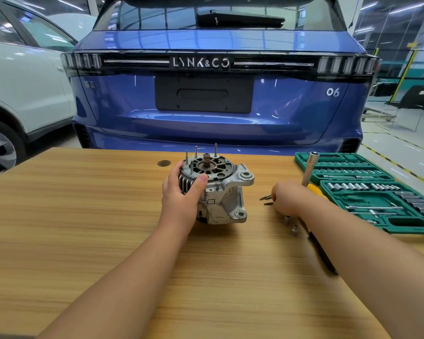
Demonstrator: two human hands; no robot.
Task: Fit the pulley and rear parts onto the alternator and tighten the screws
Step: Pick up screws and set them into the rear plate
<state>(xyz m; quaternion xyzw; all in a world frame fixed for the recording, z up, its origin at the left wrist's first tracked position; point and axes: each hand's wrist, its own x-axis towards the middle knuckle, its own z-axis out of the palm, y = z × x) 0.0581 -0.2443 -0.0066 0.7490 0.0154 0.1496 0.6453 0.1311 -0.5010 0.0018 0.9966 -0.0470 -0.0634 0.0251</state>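
The silver alternator (220, 192) stands on the wooden table (83, 216) with its rear end up. A bare shaft and three long studs stick out of the top. My left hand (181, 192) grips its left side, thumb across the finned housing. My right hand (289, 199) is low over the table to the right, its fingertips at two small loose screws (266, 200). A socket driver (309, 168) with a long silver shaft and a yellow handle rises from behind this hand and looks held in it. The fingers themselves are hidden.
Two small metal sockets (290, 224) lie beside my right wrist, and a black tool handle (322, 253) lies under the forearm. An open green socket set case (367, 192) fills the table's right side. A dark round disc (164, 163) sits at the far edge. A blue car (213, 113) is parked close behind.
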